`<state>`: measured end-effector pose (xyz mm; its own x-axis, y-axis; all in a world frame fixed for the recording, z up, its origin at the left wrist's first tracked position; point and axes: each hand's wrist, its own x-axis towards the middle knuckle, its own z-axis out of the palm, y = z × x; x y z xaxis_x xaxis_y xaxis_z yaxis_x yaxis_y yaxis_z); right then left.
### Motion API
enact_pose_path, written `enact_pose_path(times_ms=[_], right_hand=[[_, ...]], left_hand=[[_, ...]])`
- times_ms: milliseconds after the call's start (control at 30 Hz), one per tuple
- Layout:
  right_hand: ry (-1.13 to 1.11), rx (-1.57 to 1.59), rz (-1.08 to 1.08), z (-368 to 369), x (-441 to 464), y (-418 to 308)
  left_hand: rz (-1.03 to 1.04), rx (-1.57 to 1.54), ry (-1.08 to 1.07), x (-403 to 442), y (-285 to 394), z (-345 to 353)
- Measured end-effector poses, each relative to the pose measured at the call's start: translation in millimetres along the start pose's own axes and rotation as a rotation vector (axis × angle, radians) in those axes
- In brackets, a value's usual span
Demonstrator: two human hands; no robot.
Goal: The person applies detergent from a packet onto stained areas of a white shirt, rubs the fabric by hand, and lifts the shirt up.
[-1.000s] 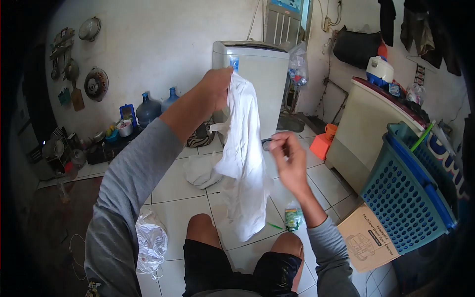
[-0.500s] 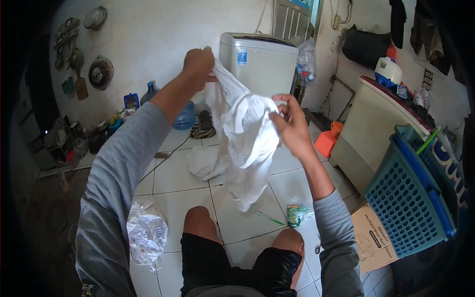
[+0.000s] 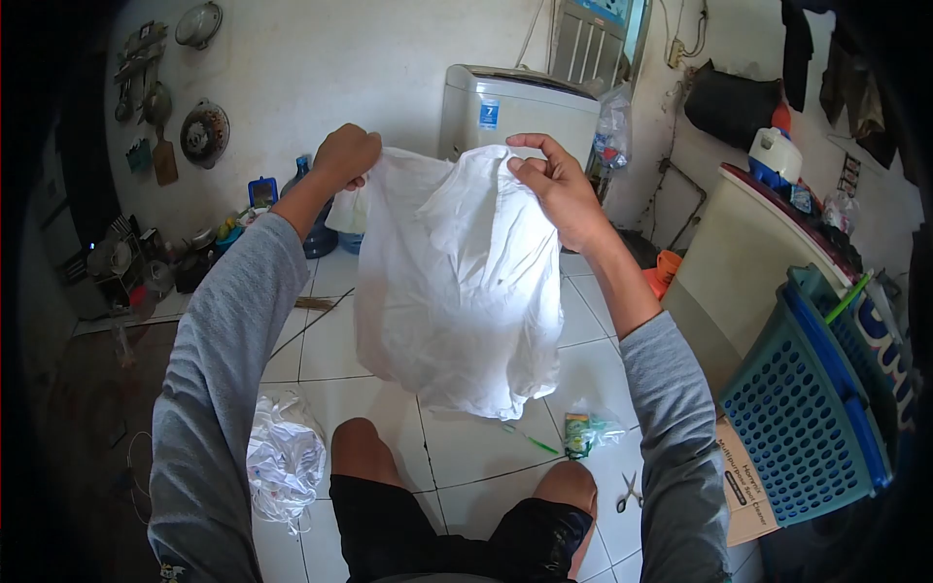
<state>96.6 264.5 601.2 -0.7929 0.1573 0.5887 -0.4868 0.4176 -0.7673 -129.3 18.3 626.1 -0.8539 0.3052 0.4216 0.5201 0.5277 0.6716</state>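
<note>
A white cloth [image 3: 457, 282] hangs spread out in front of me, above the tiled floor and my knees. My left hand [image 3: 347, 157] is closed on its upper left corner, with the fingers wrapped round the fabric. At the upper right edge my right hand [image 3: 562, 189] pinches the cloth between thumb and fingers. Folds run down the right half, and the lower edge hangs loose. Low on the left, a crumpled white bundle [image 3: 285, 457] lies on the floor beside my leg.
A washing machine [image 3: 520, 112] stands against the wall. On the right are a teal basket [image 3: 802, 418], a cardboard box [image 3: 743, 486] and a cabinet [image 3: 748, 253]. Scissors [image 3: 629, 493], a green-and-yellow packet [image 3: 579, 434] and a green toothbrush [image 3: 540, 444] lie on the floor.
The bunched cloth has been opened out wide between my hands. My right hand, empty at first, has risen and taken hold of its edge. My left hand has moved left and slightly down.
</note>
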Motion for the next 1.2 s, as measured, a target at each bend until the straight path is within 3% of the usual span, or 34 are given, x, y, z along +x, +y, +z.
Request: enact_pose_path(times_ms=[233,300,333,400,467,533,633,667,833,900,1033,1200], right_hand=[[0.004,0.096,0.028,27,10,5],[-0.004,0.114,0.030,30,14,9],[-0.013,0.134,0.033,32,16,9],[-0.025,0.104,0.039,37,18,8],[-0.039,0.075,0.047,43,19,8],[-0.010,0.055,0.049,48,17,9],[-0.010,0.054,0.127,46,-4,3],[-0.051,0.085,0.224,43,-16,-3],[-0.253,0.164,0.171,38,-78,53],[-0.400,0.191,0.279,33,-106,62],[-0.482,0.246,0.349,29,-140,82],[-0.496,0.174,0.442,7,-160,98]], left_hand=[[-0.024,0.187,-0.119,-1,-19,6],[0.049,0.334,-0.236,-5,-11,10],[0.345,0.430,-0.164,-4,-11,22],[0.491,-0.085,-0.274,-19,-8,50],[0.300,-0.685,-0.441,-63,19,55],[0.482,-0.480,-0.682,-74,25,56],[0.337,-0.445,-0.772,-71,30,46],[0.346,-0.566,-0.820,-69,28,49],[0.273,-0.736,-0.809,-65,40,26],[0.275,-0.704,-0.746,-63,45,13],[0.387,-0.588,-0.688,-55,38,0],[0.346,-0.520,-0.615,-45,7,-22]])
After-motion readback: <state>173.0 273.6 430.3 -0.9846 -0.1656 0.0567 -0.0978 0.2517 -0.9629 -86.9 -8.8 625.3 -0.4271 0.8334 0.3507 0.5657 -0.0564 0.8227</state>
